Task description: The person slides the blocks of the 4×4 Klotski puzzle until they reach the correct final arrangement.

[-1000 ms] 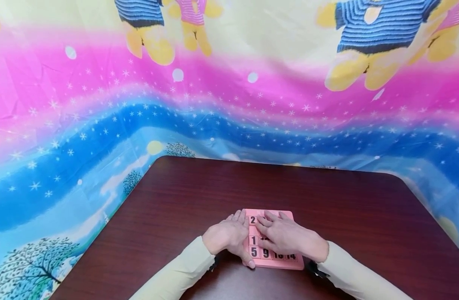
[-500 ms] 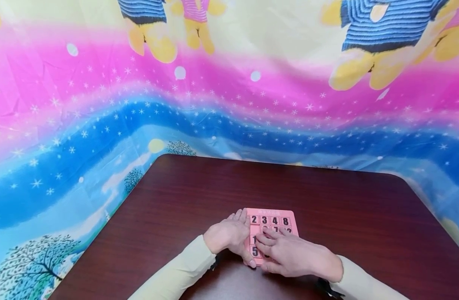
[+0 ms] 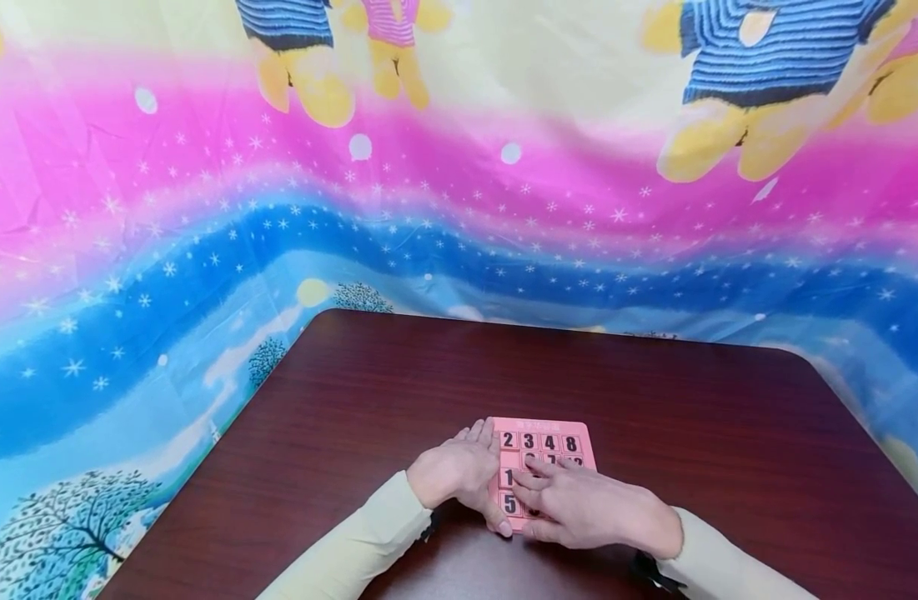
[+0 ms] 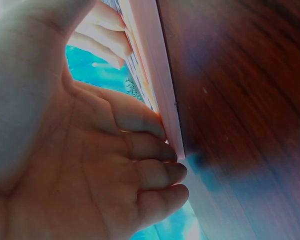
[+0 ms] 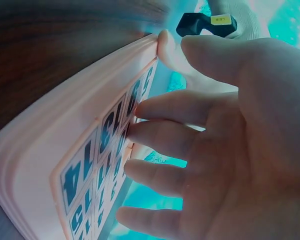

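Observation:
A pink sliding number puzzle [image 3: 539, 423] lies flat on the table near the person. Its top row reads 2, 3, 4, 8, and a bare pink slot [image 3: 509, 460] sits below the 2. My left hand [image 3: 456, 473] lies along the puzzle's left side, thumb by the near corner; in the left wrist view its fingertips touch the pink edge [image 4: 162, 75]. Extended fingers of my right hand [image 3: 589, 507] reach over the tiles from the right, fingertips next to the 1 tile [image 3: 508, 477]. That hand hides much of the lower rows.
The dark brown wooden table [image 3: 398, 375] has rounded far corners. Behind it hangs a colourful printed curtain [image 3: 459, 183], close to the table's back edge. A black wrist device [image 5: 207, 24] with a yellow label shows on the left sleeve in the right wrist view.
My right hand has drawn back toward the near right, uncovering the top row. In the last half second the 1 tile has shifted slightly toward the far side. The left hand stays put.

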Available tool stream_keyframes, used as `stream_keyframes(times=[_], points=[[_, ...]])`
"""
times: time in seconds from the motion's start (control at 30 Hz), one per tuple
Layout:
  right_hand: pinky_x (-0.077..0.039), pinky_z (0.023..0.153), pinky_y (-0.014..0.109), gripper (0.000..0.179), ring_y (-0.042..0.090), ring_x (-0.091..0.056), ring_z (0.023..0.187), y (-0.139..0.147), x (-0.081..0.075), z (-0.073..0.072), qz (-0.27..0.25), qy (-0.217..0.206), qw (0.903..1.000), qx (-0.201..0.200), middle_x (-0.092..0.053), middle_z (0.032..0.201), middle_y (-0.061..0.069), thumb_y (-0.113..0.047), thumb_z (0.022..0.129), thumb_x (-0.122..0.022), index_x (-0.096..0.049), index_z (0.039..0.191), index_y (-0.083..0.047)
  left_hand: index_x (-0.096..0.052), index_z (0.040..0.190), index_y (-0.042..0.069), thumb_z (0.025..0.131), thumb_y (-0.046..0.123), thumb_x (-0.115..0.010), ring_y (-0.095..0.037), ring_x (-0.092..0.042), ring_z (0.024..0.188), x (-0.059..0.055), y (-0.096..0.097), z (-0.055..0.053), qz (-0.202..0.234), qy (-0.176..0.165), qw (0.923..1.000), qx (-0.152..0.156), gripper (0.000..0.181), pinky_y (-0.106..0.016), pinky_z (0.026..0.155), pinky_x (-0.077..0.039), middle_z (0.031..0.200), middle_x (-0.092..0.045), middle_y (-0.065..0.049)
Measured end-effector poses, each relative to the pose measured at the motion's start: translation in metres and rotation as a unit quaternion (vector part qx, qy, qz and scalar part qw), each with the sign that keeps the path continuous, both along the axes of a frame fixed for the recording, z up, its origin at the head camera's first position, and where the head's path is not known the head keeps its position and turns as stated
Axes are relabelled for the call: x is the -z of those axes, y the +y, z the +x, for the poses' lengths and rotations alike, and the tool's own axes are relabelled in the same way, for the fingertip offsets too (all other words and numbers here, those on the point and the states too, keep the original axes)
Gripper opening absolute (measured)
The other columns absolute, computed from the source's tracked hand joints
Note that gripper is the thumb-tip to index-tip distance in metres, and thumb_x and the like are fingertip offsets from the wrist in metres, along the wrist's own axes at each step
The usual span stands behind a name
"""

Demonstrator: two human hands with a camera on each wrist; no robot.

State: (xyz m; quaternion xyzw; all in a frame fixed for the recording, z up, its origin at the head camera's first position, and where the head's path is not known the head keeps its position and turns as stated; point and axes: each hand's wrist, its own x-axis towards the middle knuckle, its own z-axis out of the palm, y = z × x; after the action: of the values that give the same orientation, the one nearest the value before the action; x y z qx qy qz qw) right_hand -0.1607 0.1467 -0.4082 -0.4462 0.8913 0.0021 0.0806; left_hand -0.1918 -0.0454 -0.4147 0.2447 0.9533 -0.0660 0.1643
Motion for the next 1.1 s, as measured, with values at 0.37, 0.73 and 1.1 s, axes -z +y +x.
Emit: stream_keyframes(times=[0.37,0.73,1.1], points=[[-0.037,0.110,0.063,0.055,0.032,-0.039,0.143,-0.004,0.006,-0.014,-0.002,-0.013,0.9987,0.048,-0.051,0.149,0.006,-0.046,0.097,-0.053,-0.053,0.142,-0.015,-0.027,0.154,0.001,0.059,0.080,-0.073,-0.029,-0.022,0.152,0.002,-0.001,0.000,-0.003,-0.003,1.0000,0.002,0.131,-0.036,0.123,-0.025,0.163,-0.020,-0.019],[-0.039,0.109,0.062,0.056,0.032,-0.041,0.142,0.004,0.001,-0.007,0.004,-0.002,0.9991,0.043,-0.051,0.148,0.007,-0.048,0.097,-0.054,-0.054,0.142,-0.016,-0.027,0.154,0.002,0.058,0.081,-0.073,-0.029,-0.021,0.152,0.001,0.001,0.000,-0.004,-0.001,1.0000,0.000,0.132,-0.036,0.123,-0.026,0.163,-0.019,-0.018],[-0.044,0.103,0.060,0.058,0.029,-0.045,0.139,0.015,0.000,0.021,-0.001,0.025,0.9993,-0.028,-0.052,0.148,0.002,-0.054,0.098,-0.049,-0.052,0.143,-0.019,-0.027,0.154,0.002,0.060,0.081,-0.072,-0.027,-0.020,0.152,0.001,0.002,-0.001,-0.017,-0.004,0.9998,-0.001,0.131,-0.034,0.124,-0.022,0.164,-0.019,-0.017]])
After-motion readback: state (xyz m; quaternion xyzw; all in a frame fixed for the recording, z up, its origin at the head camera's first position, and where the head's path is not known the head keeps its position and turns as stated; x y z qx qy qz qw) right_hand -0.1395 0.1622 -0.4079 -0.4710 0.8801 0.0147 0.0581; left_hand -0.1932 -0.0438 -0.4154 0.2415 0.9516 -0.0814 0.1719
